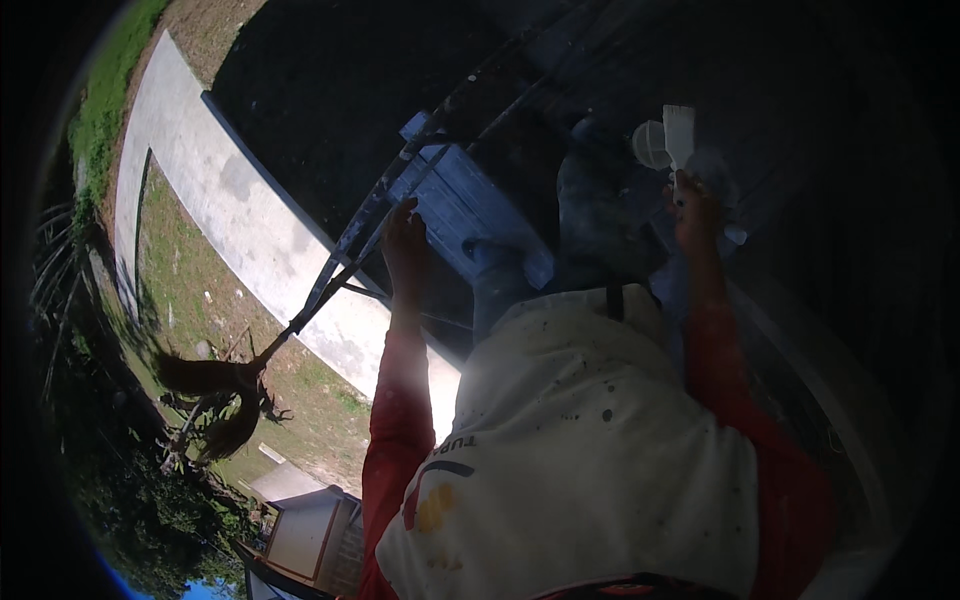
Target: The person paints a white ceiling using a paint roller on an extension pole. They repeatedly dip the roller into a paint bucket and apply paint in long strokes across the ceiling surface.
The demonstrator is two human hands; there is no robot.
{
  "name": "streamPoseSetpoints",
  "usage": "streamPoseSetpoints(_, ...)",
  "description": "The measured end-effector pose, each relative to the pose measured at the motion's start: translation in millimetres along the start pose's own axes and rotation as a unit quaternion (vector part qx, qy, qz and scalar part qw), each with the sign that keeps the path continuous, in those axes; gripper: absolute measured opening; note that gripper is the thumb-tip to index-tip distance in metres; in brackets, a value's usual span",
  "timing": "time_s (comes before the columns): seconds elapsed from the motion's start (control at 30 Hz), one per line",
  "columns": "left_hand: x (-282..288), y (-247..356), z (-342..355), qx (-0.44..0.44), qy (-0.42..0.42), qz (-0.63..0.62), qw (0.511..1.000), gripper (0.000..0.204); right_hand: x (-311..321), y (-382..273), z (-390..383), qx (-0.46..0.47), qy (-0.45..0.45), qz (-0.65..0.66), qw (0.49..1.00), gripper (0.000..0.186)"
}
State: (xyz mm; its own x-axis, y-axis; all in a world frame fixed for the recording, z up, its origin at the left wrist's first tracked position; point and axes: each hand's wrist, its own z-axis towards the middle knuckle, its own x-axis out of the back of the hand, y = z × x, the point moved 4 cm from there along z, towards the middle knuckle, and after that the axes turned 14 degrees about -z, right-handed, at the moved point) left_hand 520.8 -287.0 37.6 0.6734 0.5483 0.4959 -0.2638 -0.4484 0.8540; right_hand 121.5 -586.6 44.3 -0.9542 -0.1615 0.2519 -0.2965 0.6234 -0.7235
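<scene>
A flat paintbrush (679, 135) with pale, wide bristles points away from me, its handle inside my right hand (694, 205), which is closed around it. Just left of the bristles, a pale round object (650, 146), perhaps a cup or lid, shows dimly in the shade. My left hand (404, 245) is raised beside a long dark pole (365, 205), its fingers loosely bent and apart. Nothing shows in that hand; whether it touches the pole I cannot tell. Below my legs lies a bluish board (470, 205), with one foot at its near end.
A pale concrete strip (240, 215) curves along the left, with patchy grass (200, 260) beyond it. Brown shaggy bundles (215, 380) appear past the lower end of the poles. A small building (300, 530) stands at the lower left. Deep shade covers the right side.
</scene>
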Motion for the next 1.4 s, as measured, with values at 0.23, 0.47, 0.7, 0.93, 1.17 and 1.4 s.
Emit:
streamPoseSetpoints(0.23,-79.7,-3.7,133.0,-0.165,-0.126,0.23,0.951,0.05,101.4,158.2,26.8,-0.144,0.202,-0.054,0.967,0.026)
streamPoseSetpoints(0.47,-119.5,-35.9,224.3,0.0,-0.243,0.371,0.896,0.05,229.1,357.3,119.4,0.102,0.124,-0.304,0.939,0.02)
streamPoseSetpoints(0.7,-103.7,-71.1,208.5,0.059,-0.147,0.255,0.954,0.042,236.8,318.9,164.7,-0.25,0.254,-0.106,0.928,0.027)
streamPoseSetpoints(0.93,-93.1,-85.4,203.9,0.014,-0.184,0.25,0.951,0.038,204.6,322.7,70.0,-0.224,0.272,-0.077,0.933,0.029)
streamPoseSetpoints(1.17,-104.6,-46.4,213.3,0.024,-0.189,0.298,0.936,0.039,121.7,464.6,-116.7,-0.345,0.218,0.078,0.91,0.019)
streamPoseSetpoints(1.4,-105.0,-63.6,201.0,0.013,-0.188,0.302,0.935,0.04,226.0,605.6,-292.9,-0.026,0.2,-0.227,0.953,0.014)
